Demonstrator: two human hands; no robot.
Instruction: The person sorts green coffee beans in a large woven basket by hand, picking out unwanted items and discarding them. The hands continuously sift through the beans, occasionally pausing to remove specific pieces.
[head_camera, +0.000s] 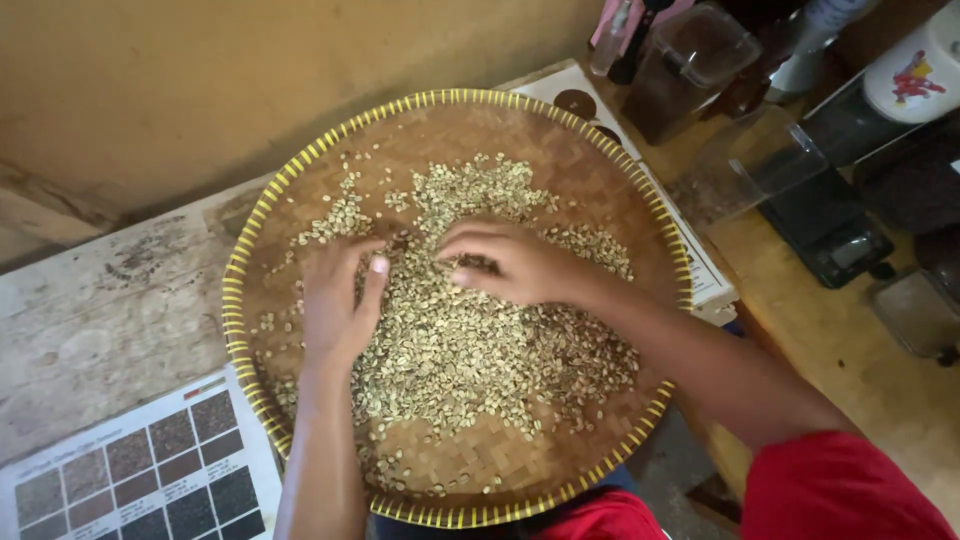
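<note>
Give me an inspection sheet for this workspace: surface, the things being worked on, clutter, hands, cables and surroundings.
Surface: worn pale wooden table, stained and scuffed.
Job's things: round woven tray with a yellow rim, holding a spread heap of pale green beans.
Clutter: printed chart of dark sample squares at the tray's near left; another printed sheet partly under the tray's right side.
Hands: left hand and right hand both lie on the beans, fingers loosely bent; a grip cannot be told.
Cables: nothing seen.
Surroundings: yellowish wall; clear containers, a dark-filled jar and a black scale on a wooden counter to the right.
</note>
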